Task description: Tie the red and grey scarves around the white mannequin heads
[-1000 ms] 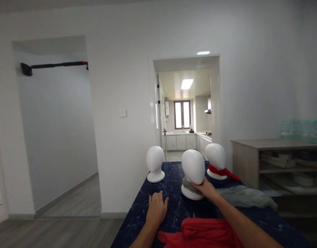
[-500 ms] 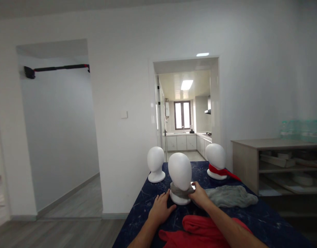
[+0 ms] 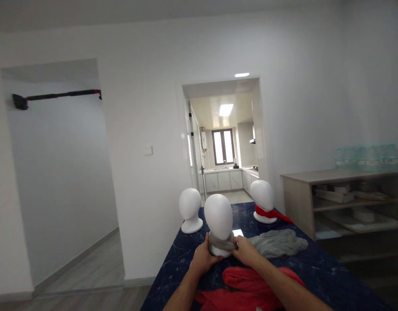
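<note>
A white mannequin head (image 3: 218, 216) stands upright in front of me, with a grey scarf (image 3: 223, 242) wrapped round its neck. My left hand (image 3: 203, 258) is closed round the left side of the neck and base, its thumb across the front and its fingertips partly hidden. At the right of the neck, my right hand (image 3: 247, 252) pinches the grey scarf. The scarf's loose grey part (image 3: 279, 243) lies bunched on the table to the right; whether it joins the wrapped part is hidden by my hand. Beneath my right forearm lies a red cloth (image 3: 244, 283).
Behind stand a bare mannequin head (image 3: 189, 207) at left and another head (image 3: 262, 195) at right, with a red scarf (image 3: 266, 213) round its neck. The dark blue table (image 3: 328, 272) has a wooden shelf unit (image 3: 297, 203) beyond its right side, with bottles (image 3: 367, 158) on top.
My left hand has moved in from the table onto the mannequin head's neck and base. My right hand still holds the scarf at the neck's right. The whole view has shifted left.
</note>
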Demonstrator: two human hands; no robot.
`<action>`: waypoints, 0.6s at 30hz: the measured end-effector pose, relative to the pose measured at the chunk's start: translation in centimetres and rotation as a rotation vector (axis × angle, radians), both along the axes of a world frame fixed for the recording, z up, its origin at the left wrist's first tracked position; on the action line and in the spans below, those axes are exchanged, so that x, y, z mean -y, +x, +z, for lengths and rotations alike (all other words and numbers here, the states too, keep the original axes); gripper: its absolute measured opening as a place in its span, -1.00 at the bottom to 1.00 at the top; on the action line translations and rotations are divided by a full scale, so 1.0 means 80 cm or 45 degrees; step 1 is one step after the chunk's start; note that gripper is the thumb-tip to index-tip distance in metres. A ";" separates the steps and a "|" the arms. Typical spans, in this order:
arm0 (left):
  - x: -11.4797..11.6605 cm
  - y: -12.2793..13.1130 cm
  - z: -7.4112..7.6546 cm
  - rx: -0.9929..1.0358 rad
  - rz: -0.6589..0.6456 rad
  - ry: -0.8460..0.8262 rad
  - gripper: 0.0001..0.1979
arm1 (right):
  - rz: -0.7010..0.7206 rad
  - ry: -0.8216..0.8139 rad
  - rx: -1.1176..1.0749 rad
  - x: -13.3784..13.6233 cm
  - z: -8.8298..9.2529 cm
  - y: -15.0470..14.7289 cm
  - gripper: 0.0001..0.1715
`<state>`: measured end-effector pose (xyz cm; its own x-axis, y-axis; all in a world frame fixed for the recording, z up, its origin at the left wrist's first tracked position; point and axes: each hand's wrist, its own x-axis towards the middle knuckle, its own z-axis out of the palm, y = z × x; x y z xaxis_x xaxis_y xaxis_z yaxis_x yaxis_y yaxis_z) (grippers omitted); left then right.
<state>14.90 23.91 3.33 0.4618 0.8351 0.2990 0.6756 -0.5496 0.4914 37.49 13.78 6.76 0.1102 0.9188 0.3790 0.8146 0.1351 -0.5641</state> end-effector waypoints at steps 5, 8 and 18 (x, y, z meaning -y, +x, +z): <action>-0.002 -0.003 0.001 0.035 -0.045 -0.013 0.36 | 0.165 0.053 0.032 0.061 0.017 0.015 -0.84; -0.001 -0.002 0.001 0.040 -0.029 -0.011 0.36 | 0.231 0.076 -0.031 0.118 0.029 0.032 -0.71; 0.008 0.000 0.007 0.055 0.003 -0.023 0.34 | 0.249 -0.088 -0.398 0.290 0.046 0.088 -0.53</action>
<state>14.89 23.26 3.86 0.4469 0.8414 0.3039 0.6546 -0.5391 0.5300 44.53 -9.39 10.46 0.0306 0.9563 0.2909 0.5638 0.2239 -0.7950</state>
